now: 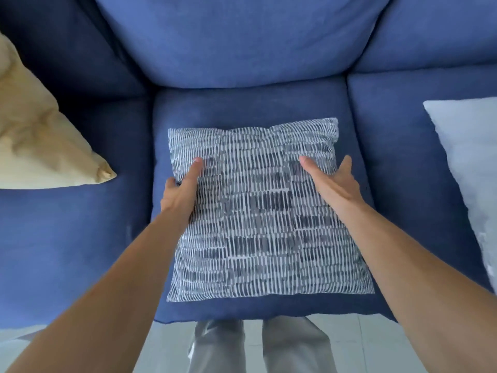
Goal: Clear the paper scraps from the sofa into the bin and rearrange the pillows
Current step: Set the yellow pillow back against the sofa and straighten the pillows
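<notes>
Though open, right hand on pillow.

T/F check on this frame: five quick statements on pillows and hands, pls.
1. The patterned pillow lies flat on the middle seat cushion. True.
2. The beige pillow lies to the patterned pillow's right. False: it lies to the left; a pale pillow is on the right.
3. The left hand grips the patterned pillow's left edge. True.
4. The right hand holds a paper scrap. False: it holds none, fingers straight.
5. Paper scraps litter the middle cushion. False: none visible.
</notes>
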Available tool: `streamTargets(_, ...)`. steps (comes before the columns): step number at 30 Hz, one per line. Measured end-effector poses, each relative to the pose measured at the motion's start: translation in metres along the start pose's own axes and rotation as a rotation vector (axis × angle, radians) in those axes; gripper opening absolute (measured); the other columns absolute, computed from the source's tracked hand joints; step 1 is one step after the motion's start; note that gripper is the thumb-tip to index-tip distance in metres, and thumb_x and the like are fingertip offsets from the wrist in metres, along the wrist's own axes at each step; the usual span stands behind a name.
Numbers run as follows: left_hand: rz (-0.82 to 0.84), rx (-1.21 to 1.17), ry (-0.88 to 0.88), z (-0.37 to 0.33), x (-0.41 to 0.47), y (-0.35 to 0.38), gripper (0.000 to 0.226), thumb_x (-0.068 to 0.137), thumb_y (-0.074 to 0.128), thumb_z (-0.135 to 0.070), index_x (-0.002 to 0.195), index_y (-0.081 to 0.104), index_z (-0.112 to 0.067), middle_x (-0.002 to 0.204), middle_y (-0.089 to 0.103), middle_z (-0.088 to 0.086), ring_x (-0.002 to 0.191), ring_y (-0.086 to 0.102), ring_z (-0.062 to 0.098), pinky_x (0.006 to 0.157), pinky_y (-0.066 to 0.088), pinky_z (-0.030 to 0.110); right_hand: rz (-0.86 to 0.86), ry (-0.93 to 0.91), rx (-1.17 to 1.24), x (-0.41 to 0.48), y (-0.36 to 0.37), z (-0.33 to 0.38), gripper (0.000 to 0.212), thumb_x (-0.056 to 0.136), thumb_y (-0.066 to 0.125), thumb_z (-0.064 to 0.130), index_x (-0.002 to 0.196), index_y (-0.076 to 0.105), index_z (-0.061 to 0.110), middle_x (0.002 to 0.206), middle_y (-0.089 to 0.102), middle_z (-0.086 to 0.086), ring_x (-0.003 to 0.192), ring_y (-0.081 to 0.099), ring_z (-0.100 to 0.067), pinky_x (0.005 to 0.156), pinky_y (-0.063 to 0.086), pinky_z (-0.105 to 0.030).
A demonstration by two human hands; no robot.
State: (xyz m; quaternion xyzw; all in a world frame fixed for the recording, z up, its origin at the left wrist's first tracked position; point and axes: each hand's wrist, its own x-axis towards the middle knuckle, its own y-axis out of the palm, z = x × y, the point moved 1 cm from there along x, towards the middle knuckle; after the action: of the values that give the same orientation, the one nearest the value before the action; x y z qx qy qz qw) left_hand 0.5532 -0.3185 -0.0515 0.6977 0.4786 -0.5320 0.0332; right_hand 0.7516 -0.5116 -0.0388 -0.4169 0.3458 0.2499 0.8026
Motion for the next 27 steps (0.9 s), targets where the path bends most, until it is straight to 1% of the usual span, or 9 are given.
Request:
streamTargets(2, -0.025, -0.034, -0.030, 0.006, 0.005, 0.008, 0.122, 0.045, 0.063, -0.087, 0.147, 0.033, -0.028, 0.135, 0.051, 0.002, 0.117, 0.054, 0.032, 0.100, 0.044, 0.051, -0.001, 0.056, 0.074, 0.010, 0.013, -0.006, 0.111, 0.075, 0.059, 0.073, 0.155, 0.004, 0.019, 0.157, 0.026, -0.009, 0.137, 0.036, -0.034, 0.103, 0.036, -0.044)
streamTargets(5, -0.044, -0.063, -0.045, 0.014, 0.007, 0.013, 0.120, 0.040, 0.067, -0.084, 0.142, 0.041, -0.026, 0.118, 0.061, 0.002, 0.102, 0.062, 0.031, 0.092, 0.051, 0.049, 0.027, 0.070, 0.112, 0.015, 0.024, -0.014, 0.098, 0.076, 0.065, 0.066, 0.148, 0.030, 0.008, 0.143, 0.045, -0.010, 0.121, 0.050, -0.031, 0.084, 0.038, -0.032)
streamTargets(7, -0.052, -0.091, -0.018, 0.012, 0.005, 0.013, 0.108, 0.043, 0.070, -0.080, 0.133, 0.050, -0.026, 0.110, 0.065, 0.000, 0.096, 0.065, 0.028, 0.089, 0.053, 0.047, 0.012, 0.036, 0.158, 0.019, 0.023, -0.016, 0.079, 0.072, 0.070, 0.064, 0.131, 0.052, 0.014, 0.124, 0.060, -0.006, 0.103, 0.059, -0.026, 0.084, 0.044, -0.029)
streamTargets(9, -0.064, -0.121, 0.012, 0.006, 0.005, 0.013, 0.103, 0.046, 0.072, -0.077, 0.131, 0.051, -0.024, 0.109, 0.066, 0.000, 0.095, 0.065, 0.028, 0.088, 0.054, 0.046, -0.003, -0.028, 0.208, 0.022, 0.018, -0.013, 0.065, 0.068, 0.073, 0.062, 0.115, 0.061, 0.019, 0.108, 0.067, 0.000, 0.092, 0.064, -0.022, 0.089, 0.051, -0.035)
streamTargets(12, -0.065, -0.136, 0.091, -0.011, 0.002, 0.008, 0.108, 0.051, 0.072, -0.078, 0.138, 0.042, -0.023, 0.117, 0.063, 0.001, 0.101, 0.063, 0.028, 0.091, 0.052, 0.047, -0.017, -0.139, 0.262, 0.015, 0.006, 0.001, 0.069, 0.064, 0.073, 0.063, 0.120, 0.058, 0.025, 0.111, 0.066, 0.006, 0.099, 0.064, -0.020, 0.095, 0.051, -0.042)
streamTargets(15, -0.058, -0.182, 0.216, -0.046, 0.002, 0.000, 0.133, 0.034, 0.069, -0.089, 0.148, 0.030, -0.033, 0.137, 0.054, 0.000, 0.119, 0.056, 0.030, 0.098, 0.046, 0.051, -0.057, -0.277, 0.290, 0.009, -0.011, 0.034, 0.078, 0.065, 0.071, 0.065, 0.131, 0.050, 0.029, 0.122, 0.062, 0.010, 0.108, 0.060, -0.017, 0.099, 0.048, -0.044)
streamTargets(17, -0.041, -0.244, 0.341, -0.078, -0.001, -0.009, 0.132, 0.032, 0.069, -0.090, 0.146, 0.033, -0.035, 0.141, 0.051, -0.003, 0.124, 0.053, 0.028, 0.101, 0.044, 0.051, -0.083, -0.400, 0.337, 0.005, -0.024, 0.063, 0.072, 0.070, 0.071, 0.060, 0.132, 0.049, 0.030, 0.121, 0.062, 0.013, 0.109, 0.060, -0.014, 0.100, 0.047, -0.042)
streamTargets(23, -0.028, -0.368, 0.698, -0.160, -0.012, -0.032, 0.102, 0.054, 0.074, -0.077, 0.140, 0.042, -0.032, 0.134, 0.057, -0.010, 0.122, 0.056, 0.016, 0.102, 0.045, 0.044, -0.164, -0.654, 0.438, -0.006, -0.049, 0.140, 0.063, 0.082, 0.070, 0.046, 0.137, 0.045, 0.028, 0.126, 0.058, 0.014, 0.117, 0.054, -0.010, 0.107, 0.041, -0.037)
streamTargets(27, -0.006, -0.383, 0.796, -0.175, -0.003, -0.038, 0.048, 0.072, 0.077, -0.053, 0.112, 0.055, -0.039, 0.112, 0.067, -0.014, 0.103, 0.066, 0.008, 0.093, 0.052, 0.040, -0.130, -0.686, 0.439, 0.007, -0.049, 0.158, 0.050, 0.084, 0.070, 0.039, 0.127, 0.047, 0.033, 0.115, 0.058, 0.023, 0.106, 0.055, 0.002, 0.095, 0.040, -0.022)
